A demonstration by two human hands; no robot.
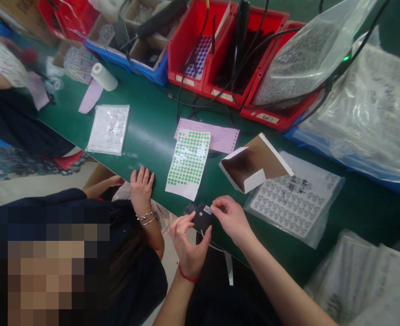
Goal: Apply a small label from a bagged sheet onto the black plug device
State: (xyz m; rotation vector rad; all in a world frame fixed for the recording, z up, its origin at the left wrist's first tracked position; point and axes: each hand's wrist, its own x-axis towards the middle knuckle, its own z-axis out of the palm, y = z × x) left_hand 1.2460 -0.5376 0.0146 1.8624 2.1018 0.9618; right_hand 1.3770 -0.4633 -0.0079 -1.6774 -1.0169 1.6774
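My left hand [188, 240], with a red string round its wrist, grips a small flat black device [201, 220] with rounded edges between thumb and fingers. A small white printed label [207, 210] lies at the device's upper right corner. The thumb and forefinger of my right hand [229, 219] are pinched together at that label's right edge. Both hands are over the front edge of the green table [148, 122]. Just beyond them is a white sheet of green dot stickers [188, 165]. An open cardboard box [254, 165] rests beyond my right hand.
A bagged label sheet [295, 199] lies at right, by the box. Red bins [220, 96], black cables and a bag of small parts [288, 77] line the back. A co-worker's hand [142, 183] rests on the table at left, near a wrapped white stack [108, 129].
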